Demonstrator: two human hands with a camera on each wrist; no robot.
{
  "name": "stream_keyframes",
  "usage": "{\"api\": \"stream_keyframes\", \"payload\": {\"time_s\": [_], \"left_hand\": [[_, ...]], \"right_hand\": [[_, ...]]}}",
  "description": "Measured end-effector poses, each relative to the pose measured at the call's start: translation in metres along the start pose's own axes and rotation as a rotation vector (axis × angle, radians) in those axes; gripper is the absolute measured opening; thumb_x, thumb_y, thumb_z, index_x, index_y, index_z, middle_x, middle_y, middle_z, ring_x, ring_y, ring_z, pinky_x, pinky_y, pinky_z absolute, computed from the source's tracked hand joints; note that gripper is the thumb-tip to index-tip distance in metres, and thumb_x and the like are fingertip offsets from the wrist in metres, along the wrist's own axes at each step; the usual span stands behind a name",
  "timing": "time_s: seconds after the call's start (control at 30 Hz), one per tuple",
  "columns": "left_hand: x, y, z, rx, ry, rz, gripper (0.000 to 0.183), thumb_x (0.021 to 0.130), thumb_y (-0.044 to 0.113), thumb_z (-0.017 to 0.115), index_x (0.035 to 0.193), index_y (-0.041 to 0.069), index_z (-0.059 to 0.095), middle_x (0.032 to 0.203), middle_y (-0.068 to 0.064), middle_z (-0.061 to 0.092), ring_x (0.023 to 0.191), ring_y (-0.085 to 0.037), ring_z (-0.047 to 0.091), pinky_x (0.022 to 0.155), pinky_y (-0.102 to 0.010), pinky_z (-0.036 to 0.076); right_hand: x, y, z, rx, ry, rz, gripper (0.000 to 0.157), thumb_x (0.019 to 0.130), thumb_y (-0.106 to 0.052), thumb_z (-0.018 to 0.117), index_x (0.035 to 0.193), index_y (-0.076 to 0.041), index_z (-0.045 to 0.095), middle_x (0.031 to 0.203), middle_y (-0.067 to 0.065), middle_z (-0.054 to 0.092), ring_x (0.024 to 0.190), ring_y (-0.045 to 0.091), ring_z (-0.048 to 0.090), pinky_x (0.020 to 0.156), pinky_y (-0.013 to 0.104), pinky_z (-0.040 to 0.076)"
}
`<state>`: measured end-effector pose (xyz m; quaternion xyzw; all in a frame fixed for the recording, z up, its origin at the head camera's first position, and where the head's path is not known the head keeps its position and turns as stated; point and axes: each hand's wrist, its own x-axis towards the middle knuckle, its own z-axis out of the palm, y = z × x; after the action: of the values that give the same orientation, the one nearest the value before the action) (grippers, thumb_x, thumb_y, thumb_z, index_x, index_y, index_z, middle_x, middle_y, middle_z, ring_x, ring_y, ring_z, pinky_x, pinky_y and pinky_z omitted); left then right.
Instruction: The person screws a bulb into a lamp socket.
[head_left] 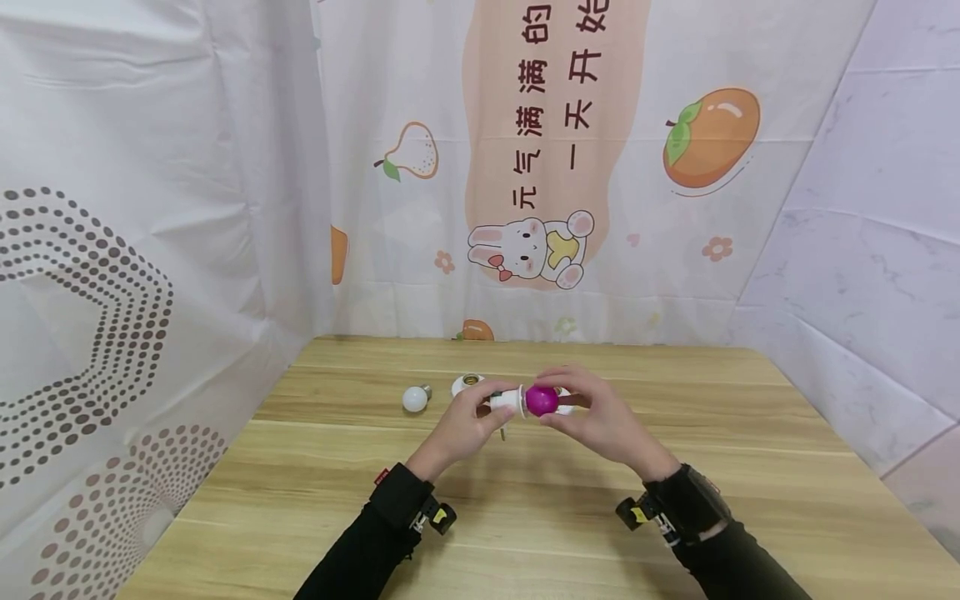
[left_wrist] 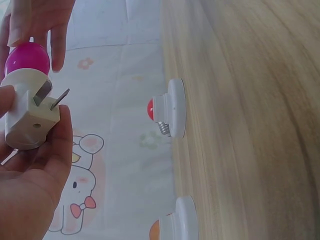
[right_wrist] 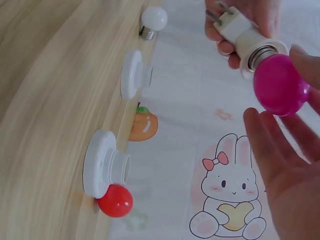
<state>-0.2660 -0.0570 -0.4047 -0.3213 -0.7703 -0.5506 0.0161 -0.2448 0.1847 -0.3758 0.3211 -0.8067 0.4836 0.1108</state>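
Note:
My left hand [head_left: 474, 423] grips a white plug-in lamp socket [left_wrist: 30, 112], its thumb and fingers around the body. Two flat metal prongs [left_wrist: 60, 99] stick out of the socket, seen in the left wrist view. At the socket's mouth is a magenta bulb [head_left: 542, 401]; part of its metal thread [right_wrist: 261, 56] shows at the rim in the right wrist view. My right hand [head_left: 603, 417] holds this bulb by its round end between thumb and fingers. Both hands are raised over the table, socket and bulb lying roughly in line between them.
On the wooden table [head_left: 300, 467], a white bulb [head_left: 415, 399] lies left of the hands. Two round white lamp bases [right_wrist: 131, 75] stand behind the hands, partly hidden in the head view. A red bulb [right_wrist: 115, 201] lies beside one base. A printed curtain [head_left: 405, 250] hangs behind the table.

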Motion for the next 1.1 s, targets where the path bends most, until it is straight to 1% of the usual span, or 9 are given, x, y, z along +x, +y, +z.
{"api": "stream_keyframes", "payload": {"time_s": [0.1,0.23,0.37,0.53,0.7,0.83,0.93,1.1], "left_hand": [[0.0008,0.0007,-0.0004,-0.006,-0.010,0.008,0.035,0.102,0.011,0.061,0.136,0.001,0.060,0.128,-0.015,0.063,0.105,-0.026,0.060,0.083,-0.025,0.053],[0.0013,0.0010,-0.0005,-0.008,-0.021,0.024,0.035,0.103,0.012,0.060,0.136,0.000,0.060,0.128,-0.015,0.063,0.106,-0.027,0.061,0.084,-0.024,0.053],[0.0014,0.0003,-0.0006,-0.014,-0.025,0.030,0.035,0.104,0.013,0.060,0.136,0.000,0.060,0.128,-0.016,0.062,0.106,-0.029,0.060,0.084,-0.023,0.053],[0.0014,0.0001,-0.0005,-0.019,-0.023,0.022,0.035,0.103,0.011,0.060,0.136,0.001,0.061,0.128,-0.015,0.063,0.106,-0.028,0.060,0.083,-0.023,0.053],[0.0012,0.0002,-0.0003,-0.015,-0.017,0.022,0.035,0.103,0.010,0.060,0.136,0.001,0.061,0.129,-0.016,0.062,0.107,-0.028,0.060,0.084,-0.023,0.053],[0.0010,-0.0003,-0.0005,-0.006,-0.016,0.024,0.034,0.103,0.012,0.060,0.136,0.002,0.061,0.128,-0.014,0.063,0.107,-0.029,0.061,0.084,-0.024,0.053],[0.0007,-0.0008,-0.0008,0.000,-0.014,0.027,0.033,0.103,0.012,0.060,0.135,0.004,0.062,0.127,-0.012,0.063,0.106,-0.029,0.061,0.083,-0.025,0.054],[0.0010,-0.0019,-0.0013,0.012,-0.014,0.030,0.032,0.104,0.011,0.059,0.135,0.005,0.063,0.126,-0.010,0.064,0.105,-0.027,0.061,0.082,-0.027,0.055]], "right_hand": [[0.0001,0.0026,0.0010,-0.018,-0.005,-0.079,0.046,0.080,0.003,0.083,0.124,-0.006,0.071,0.130,0.011,0.063,0.115,0.030,0.063,0.089,0.036,0.058],[-0.0011,0.0053,0.0025,-0.034,-0.004,-0.136,0.049,0.079,0.007,0.082,0.125,-0.004,0.070,0.130,0.013,0.064,0.111,0.030,0.066,0.086,0.036,0.059],[-0.0021,0.0057,0.0031,-0.034,0.003,-0.153,0.049,0.079,0.008,0.082,0.126,-0.003,0.070,0.129,0.017,0.064,0.110,0.030,0.066,0.087,0.036,0.058],[-0.0024,0.0045,0.0031,-0.048,0.003,-0.151,0.048,0.080,0.005,0.082,0.126,-0.003,0.070,0.130,0.013,0.065,0.111,0.030,0.067,0.087,0.033,0.058],[-0.0025,0.0037,0.0035,-0.066,0.005,-0.147,0.047,0.081,0.004,0.082,0.125,-0.004,0.070,0.129,0.013,0.065,0.110,0.029,0.067,0.087,0.032,0.058],[-0.0027,0.0017,0.0039,-0.092,0.010,-0.162,0.047,0.080,0.005,0.082,0.124,-0.006,0.071,0.129,0.013,0.065,0.111,0.029,0.067,0.087,0.031,0.058],[-0.0026,0.0006,0.0043,-0.131,0.017,-0.189,0.047,0.079,0.005,0.083,0.124,-0.007,0.072,0.128,0.012,0.066,0.111,0.029,0.067,0.087,0.032,0.058],[-0.0016,-0.0001,0.0043,-0.237,0.037,-0.229,0.049,0.076,0.002,0.086,0.122,-0.009,0.074,0.126,0.008,0.068,0.114,0.029,0.066,0.089,0.032,0.058]]}}
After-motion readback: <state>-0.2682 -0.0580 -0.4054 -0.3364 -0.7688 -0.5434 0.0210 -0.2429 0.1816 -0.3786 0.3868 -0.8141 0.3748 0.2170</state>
